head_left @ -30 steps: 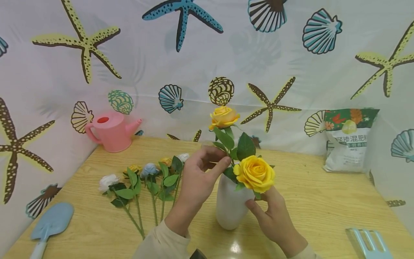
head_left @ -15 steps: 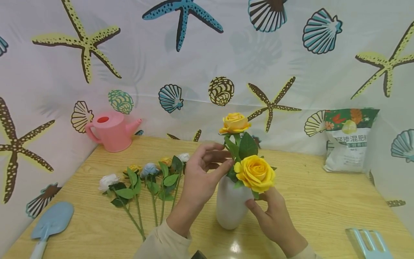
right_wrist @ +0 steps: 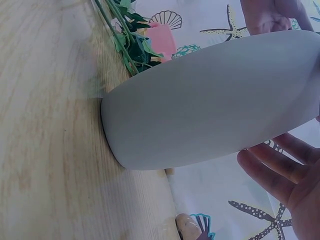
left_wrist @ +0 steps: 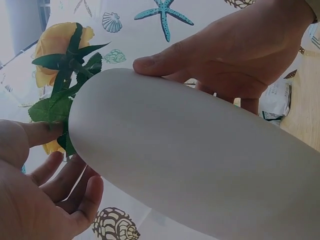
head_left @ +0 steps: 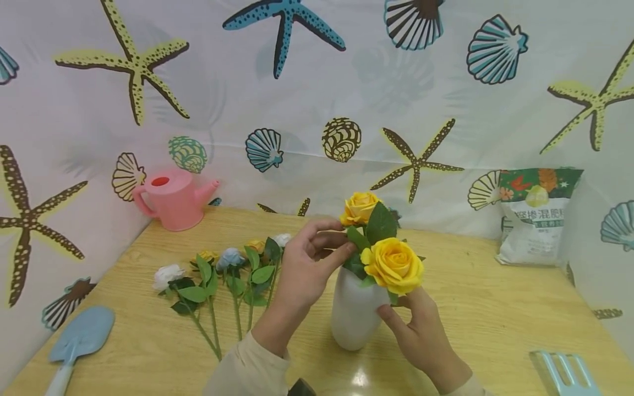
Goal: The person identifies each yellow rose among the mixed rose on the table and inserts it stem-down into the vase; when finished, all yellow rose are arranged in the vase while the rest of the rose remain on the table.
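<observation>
A white vase [head_left: 353, 314] stands on the wooden table in the head view, two yellow roses in its mouth. The larger rose [head_left: 394, 266] leans over the near right rim; the other rose [head_left: 360, 207] sits behind and above it. My left hand [head_left: 311, 265] is at the rim, pinching the rear rose's stem and leaves between thumb and fingers. My right hand [head_left: 422, 336] holds the vase's upper right side, thumb in front. In the left wrist view the right thumb lies on the vase [left_wrist: 185, 145]. Stems inside the vase are hidden.
Several cut roses lie left of the vase, among them a white rose [head_left: 167, 276] and a blue rose [head_left: 230, 258]. A pink watering can [head_left: 175, 202] stands behind them. Around the edges are a blue trowel [head_left: 89, 331], a hand fork [head_left: 567, 373] and a fertilizer bag [head_left: 536, 220].
The rear yellow rose has moved right and then down, so its bloom sits lower, close above the vase. My left hand shifted slightly with it. The right hand stays on the vase.
</observation>
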A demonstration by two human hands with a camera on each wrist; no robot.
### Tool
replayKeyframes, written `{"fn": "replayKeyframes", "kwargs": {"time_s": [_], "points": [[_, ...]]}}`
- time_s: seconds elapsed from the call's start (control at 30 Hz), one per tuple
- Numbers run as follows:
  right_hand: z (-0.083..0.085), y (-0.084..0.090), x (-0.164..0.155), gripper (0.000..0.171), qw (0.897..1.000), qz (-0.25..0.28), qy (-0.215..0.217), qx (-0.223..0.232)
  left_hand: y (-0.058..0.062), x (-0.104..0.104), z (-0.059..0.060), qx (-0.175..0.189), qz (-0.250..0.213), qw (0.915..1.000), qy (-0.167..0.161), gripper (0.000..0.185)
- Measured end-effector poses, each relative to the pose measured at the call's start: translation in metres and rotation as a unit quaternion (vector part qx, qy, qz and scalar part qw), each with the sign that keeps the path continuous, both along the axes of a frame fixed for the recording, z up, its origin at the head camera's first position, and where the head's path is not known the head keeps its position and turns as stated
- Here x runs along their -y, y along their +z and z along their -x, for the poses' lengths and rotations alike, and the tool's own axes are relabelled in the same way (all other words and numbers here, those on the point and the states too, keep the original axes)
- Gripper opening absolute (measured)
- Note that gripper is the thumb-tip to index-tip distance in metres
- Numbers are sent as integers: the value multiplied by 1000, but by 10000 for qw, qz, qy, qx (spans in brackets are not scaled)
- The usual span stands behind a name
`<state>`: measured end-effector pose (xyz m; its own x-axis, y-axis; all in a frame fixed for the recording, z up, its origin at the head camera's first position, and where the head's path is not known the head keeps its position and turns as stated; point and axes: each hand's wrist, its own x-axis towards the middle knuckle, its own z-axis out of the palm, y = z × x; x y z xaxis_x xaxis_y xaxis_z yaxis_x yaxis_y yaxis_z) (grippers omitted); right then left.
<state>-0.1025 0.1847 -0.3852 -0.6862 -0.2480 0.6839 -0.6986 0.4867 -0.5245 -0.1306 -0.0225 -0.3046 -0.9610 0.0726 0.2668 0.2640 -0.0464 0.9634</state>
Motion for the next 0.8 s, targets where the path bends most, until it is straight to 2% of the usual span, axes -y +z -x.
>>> {"fn": "replayKeyframes", "kwargs": {"time_s": [0.33,0.43,0.57,0.8], "points": [[0,1,1,47,10000,28,79,45,1,23,3,49,-262,9996,-113,30],[-1,1,2,47,9999,29,92,120,1,36,5,85,-343,9994,4,28],[-1,0,3,49,9998,6,112,147,-1,54,8,71,-442,9984,358,25],[-2,1,3,52,10000,-21,34,69,-10,83,8,205,-380,9969,662,21]]}}
